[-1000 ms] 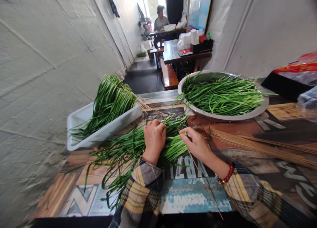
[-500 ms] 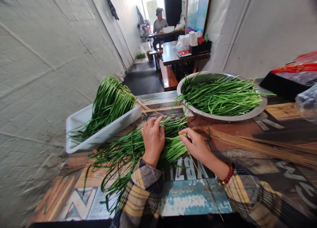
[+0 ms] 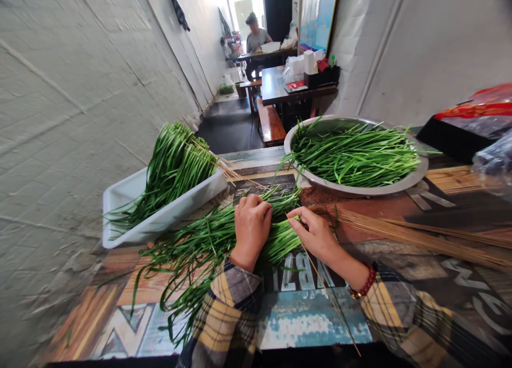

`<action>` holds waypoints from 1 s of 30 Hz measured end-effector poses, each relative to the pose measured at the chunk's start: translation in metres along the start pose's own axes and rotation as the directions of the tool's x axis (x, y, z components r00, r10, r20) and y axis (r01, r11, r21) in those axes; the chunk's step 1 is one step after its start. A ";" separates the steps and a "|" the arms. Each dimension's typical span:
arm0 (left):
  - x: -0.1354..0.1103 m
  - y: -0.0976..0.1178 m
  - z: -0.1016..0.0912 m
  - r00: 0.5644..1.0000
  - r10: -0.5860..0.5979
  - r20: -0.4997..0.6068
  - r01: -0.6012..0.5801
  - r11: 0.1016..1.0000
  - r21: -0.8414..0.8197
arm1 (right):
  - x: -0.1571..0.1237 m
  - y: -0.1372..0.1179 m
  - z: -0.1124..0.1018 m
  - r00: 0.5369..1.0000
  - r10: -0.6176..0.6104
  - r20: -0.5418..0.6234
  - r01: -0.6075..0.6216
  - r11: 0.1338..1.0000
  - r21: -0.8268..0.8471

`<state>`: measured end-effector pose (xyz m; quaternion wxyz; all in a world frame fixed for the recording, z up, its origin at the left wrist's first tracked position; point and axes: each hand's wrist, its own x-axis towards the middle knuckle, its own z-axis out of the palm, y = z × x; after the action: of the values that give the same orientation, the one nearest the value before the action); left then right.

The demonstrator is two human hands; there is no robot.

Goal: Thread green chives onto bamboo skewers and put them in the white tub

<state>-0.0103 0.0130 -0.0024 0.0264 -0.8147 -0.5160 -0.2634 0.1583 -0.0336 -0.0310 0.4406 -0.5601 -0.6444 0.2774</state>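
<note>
Left hand (image 3: 252,224), palm down, clasps chives (image 3: 200,240) — right hand (image 3: 316,232) pinches skewer (image 3: 332,298).

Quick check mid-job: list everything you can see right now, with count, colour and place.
loose chives: one bundle, green, on table under the hands
tray: one, white, table's left; holds skewered chives
basin: one, silver, table's far side; holds green chives
skewer pile: many, tan, table's right
table: one, multicoloured painted wood
distant person: one, seated at far table
left hand: curled over loose chives
right hand: pinching single skewer; red bracelet at wrist
</note>
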 end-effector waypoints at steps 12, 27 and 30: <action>-0.001 -0.001 0.005 0.999 -0.019 0.025 0.027 0.925 -0.379 | -0.002 -0.004 -0.001 0.999 -0.012 -0.033 0.013 0.999 0.052; -0.001 0.008 0.001 0.996 -0.022 0.086 0.064 0.844 -0.533 | -0.003 -0.007 -0.005 0.998 -0.014 -0.063 0.018 0.998 0.054; -0.001 0.010 -0.001 0.994 -0.019 0.109 0.076 0.832 -0.549 | -0.002 -0.006 -0.005 0.998 -0.003 -0.058 0.008 0.997 0.079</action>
<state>-0.0027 0.0074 0.0001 -0.2419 -0.7867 -0.4387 -0.3607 0.1597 -0.0378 -0.0239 0.4817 -0.5484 -0.6214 0.2850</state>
